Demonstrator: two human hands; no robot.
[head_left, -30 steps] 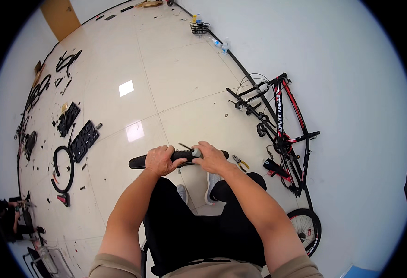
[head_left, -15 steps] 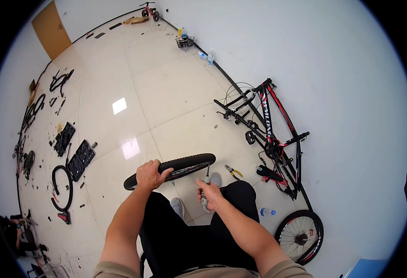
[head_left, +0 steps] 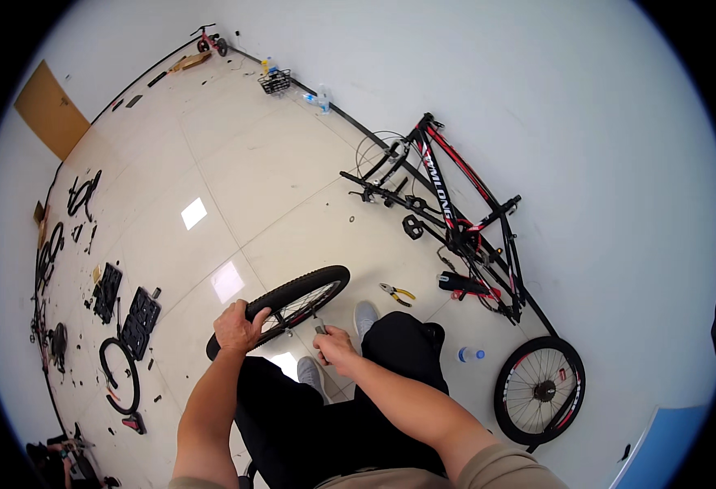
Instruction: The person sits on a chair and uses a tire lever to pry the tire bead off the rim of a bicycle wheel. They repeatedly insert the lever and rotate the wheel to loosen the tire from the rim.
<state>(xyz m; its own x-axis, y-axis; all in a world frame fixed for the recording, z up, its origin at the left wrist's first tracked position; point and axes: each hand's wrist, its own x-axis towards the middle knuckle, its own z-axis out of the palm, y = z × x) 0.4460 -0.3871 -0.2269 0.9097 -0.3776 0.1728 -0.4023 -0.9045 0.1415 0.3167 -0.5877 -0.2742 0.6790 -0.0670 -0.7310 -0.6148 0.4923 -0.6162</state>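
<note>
My left hand [head_left: 237, 328] grips the black knobby tyre of a bicycle wheel [head_left: 309, 279], which is held tilted between my legs, with its spokes partly showing. My right hand [head_left: 333, 346] is wrapped round a grey-handled tool [head_left: 320, 324] with a thin shaft, whose upper end is at the wheel's rim or spokes; I cannot make out exactly where it touches. Yellow-handled pliers [head_left: 397, 295] lie on the floor beyond my right foot. My legs hide part of the floor below the hands.
A red-and-black bicycle frame [head_left: 447, 179] lies along the right wall. A loose wheel [head_left: 539, 391] and water bottle [head_left: 471, 354] are at lower right. Black toolcases [head_left: 138, 322], tyres and parts lie left. A person [head_left: 52, 464] is at the lower-left edge. A wire basket [head_left: 275, 81] stands farther back.
The wheel has tilted, its right side rising away from me. My right hand left the tyre, dropped with the tool and has shifted left and slightly up. The view has turned.
</note>
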